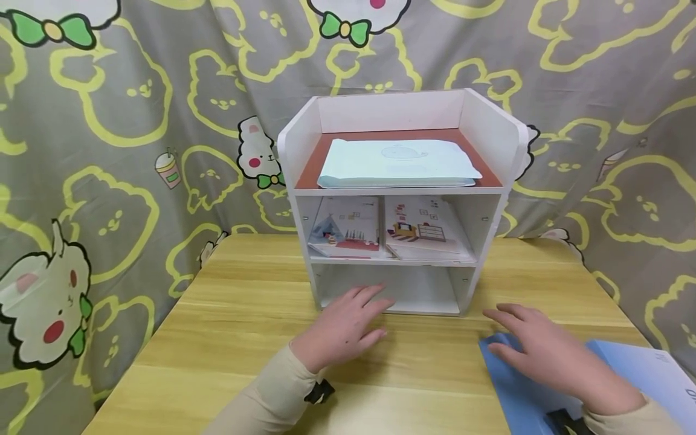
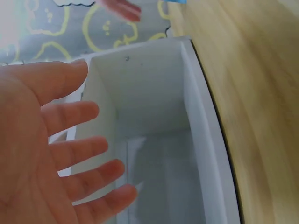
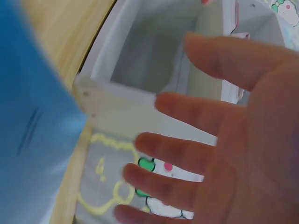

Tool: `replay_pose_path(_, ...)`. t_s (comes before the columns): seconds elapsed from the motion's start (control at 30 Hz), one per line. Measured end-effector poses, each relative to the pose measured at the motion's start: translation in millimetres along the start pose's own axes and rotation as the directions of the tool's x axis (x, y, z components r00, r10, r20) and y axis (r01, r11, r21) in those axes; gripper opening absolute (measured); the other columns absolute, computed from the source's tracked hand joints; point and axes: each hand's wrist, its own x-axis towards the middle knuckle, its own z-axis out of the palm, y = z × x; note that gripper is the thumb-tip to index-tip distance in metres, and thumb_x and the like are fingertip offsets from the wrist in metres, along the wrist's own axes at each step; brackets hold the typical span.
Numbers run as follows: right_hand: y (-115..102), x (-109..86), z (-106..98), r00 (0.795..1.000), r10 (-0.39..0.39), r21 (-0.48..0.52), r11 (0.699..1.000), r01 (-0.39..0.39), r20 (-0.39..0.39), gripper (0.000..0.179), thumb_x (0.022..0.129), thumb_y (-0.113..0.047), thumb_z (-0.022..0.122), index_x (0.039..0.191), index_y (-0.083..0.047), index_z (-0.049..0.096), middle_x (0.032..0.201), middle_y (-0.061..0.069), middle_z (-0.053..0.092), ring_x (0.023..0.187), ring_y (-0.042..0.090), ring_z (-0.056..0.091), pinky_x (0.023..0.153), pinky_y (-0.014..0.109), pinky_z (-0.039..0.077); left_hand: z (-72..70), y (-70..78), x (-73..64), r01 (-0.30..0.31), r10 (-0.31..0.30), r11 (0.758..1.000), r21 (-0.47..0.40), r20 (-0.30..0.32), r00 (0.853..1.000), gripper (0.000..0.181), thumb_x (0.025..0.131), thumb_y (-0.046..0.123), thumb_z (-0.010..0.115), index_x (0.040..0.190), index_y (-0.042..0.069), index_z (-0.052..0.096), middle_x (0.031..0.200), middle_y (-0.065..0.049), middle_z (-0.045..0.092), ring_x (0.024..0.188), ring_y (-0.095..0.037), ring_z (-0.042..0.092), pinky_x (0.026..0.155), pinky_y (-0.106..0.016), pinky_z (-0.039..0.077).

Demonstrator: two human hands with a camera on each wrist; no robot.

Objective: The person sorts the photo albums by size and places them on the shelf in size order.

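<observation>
A white shelf unit (image 1: 471,290) stands on the wooden table, its bottom compartment (image 2: 154,93) bare inside. My left hand (image 1: 348,326) hovers before that compartment, fingers spread and holding nothing. In the left wrist view its palm and fingers reach toward the opening. My right hand (image 1: 549,353) is held over a blue folder (image 1: 522,393) at the right, with fingers extended and apart. Nothing lies in the right palm in the right wrist view; the blue folder (image 3: 37,130) is beside it there.
Pale packets (image 1: 399,163) lie on the shelf's brown top. Two illustrated booklets (image 1: 348,226) sit in the middle compartment. A blue and white box or binder (image 1: 647,374) is at the table's right edge. A patterned grey curtain (image 1: 163,121) hangs behind the table (image 1: 217,314).
</observation>
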Motion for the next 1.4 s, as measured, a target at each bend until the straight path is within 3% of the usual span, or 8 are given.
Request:
replay_pose_path(0.23, 34, -18.6, 4, 0.979, 0.090, 0.062, 0.993, -0.103, 0.182, 0.077, 0.088, -0.060, 0.069, 0.141, -0.005, 0.056, 0.133, 0.023, 0.057, 0.114, 0.045, 0.060, 0.082, 0.058, 0.052, 4.5, -6.5, -15.4, 0.035, -0.035, 0.999, 0.001, 0.080, 0.996, 0.056, 0.100, 0.046, 0.059, 0.148, 0.018, 0.051, 0.151, -0.009, 0.048, 0.131, -0.029, 0.052, 0.106, -0.047, 0.045)
replay_pose_path(0.53, 54, -32.1, 9, 0.911, 0.205, 0.073, 0.967, -0.246, 0.359, 0.087, 0.090, -0.057, 0.068, 0.148, 0.004, 0.045, 0.134, 0.048, 0.039, 0.113, 0.065, 0.049, 0.083, 0.070, 0.045, 8.9, -14.2, -30.9, 0.101, -0.084, 0.993, -0.058, 0.240, 0.967, 0.056, 0.100, 0.045, 0.060, 0.146, 0.014, 0.054, 0.143, -0.007, 0.057, 0.130, -0.026, 0.054, 0.109, -0.045, 0.042)
replay_pose_path(0.7, 55, -36.1, 15, 0.938, 0.176, 0.086, 0.974, -0.210, 0.299, 0.086, 0.091, -0.058, 0.066, 0.150, 0.001, 0.046, 0.138, 0.048, 0.037, 0.116, 0.065, 0.047, 0.084, 0.070, 0.045, 9.1, -14.9, -39.0, 0.164, -0.124, 0.983, -0.079, 0.368, 0.922, 0.055, 0.097, 0.050, 0.063, 0.140, 0.015, 0.061, 0.137, -0.007, 0.061, 0.126, -0.027, 0.056, 0.108, -0.044, 0.043)
replay_pose_path(0.77, 53, -34.9, 18, 0.946, 0.166, 0.080, 0.978, -0.195, 0.277, 0.085, 0.091, -0.059, 0.065, 0.150, 0.000, 0.047, 0.139, 0.047, 0.038, 0.117, 0.064, 0.047, 0.083, 0.069, 0.045, 10.1, -14.9, -40.8, 0.170, -0.128, 0.982, -0.077, 0.387, 0.913, 0.054, 0.096, 0.051, 0.063, 0.138, 0.017, 0.063, 0.135, -0.005, 0.062, 0.125, -0.027, 0.057, 0.106, -0.043, 0.044)
replay_pose_path(0.93, 33, -23.9, 23, 0.960, 0.141, 0.041, 0.987, -0.155, 0.243, 0.086, 0.090, -0.065, 0.063, 0.149, -0.005, 0.050, 0.138, 0.042, 0.044, 0.116, 0.059, 0.052, 0.083, 0.068, 0.047, 13.4, -14.2, -41.4, 0.176, -0.131, 0.981, -0.085, 0.382, 0.915, 0.056, 0.096, 0.053, 0.062, 0.139, 0.016, 0.062, 0.135, -0.006, 0.062, 0.125, -0.028, 0.057, 0.106, -0.043, 0.044)
replay_pose_path(1.2, -23, 6.4, 41, 0.988, 0.044, -0.008, 0.999, -0.043, 0.148, 0.090, 0.084, -0.075, 0.062, 0.147, -0.012, 0.055, 0.135, 0.029, 0.053, 0.103, 0.048, 0.062, 0.080, 0.063, 0.052, 13.2, -13.8, -40.8, 0.202, -0.152, 0.975, -0.093, 0.383, 0.911, 0.058, 0.096, 0.053, 0.062, 0.139, 0.014, 0.062, 0.135, -0.008, 0.063, 0.125, -0.029, 0.057, 0.106, -0.044, 0.045)
replay_pose_path(1.4, -67, 31.7, 52, 0.989, -0.023, -0.026, 0.999, 0.027, 0.146, 0.090, 0.083, -0.078, 0.059, 0.149, -0.016, 0.054, 0.137, 0.025, 0.053, 0.104, 0.048, 0.061, 0.079, 0.062, 0.053, 11.9, -13.7, -41.5, 0.213, -0.161, 0.972, -0.096, 0.387, 0.908, 0.058, 0.097, 0.054, 0.061, 0.138, 0.014, 0.062, 0.134, -0.008, 0.063, 0.125, -0.030, 0.057, 0.106, -0.045, 0.045)
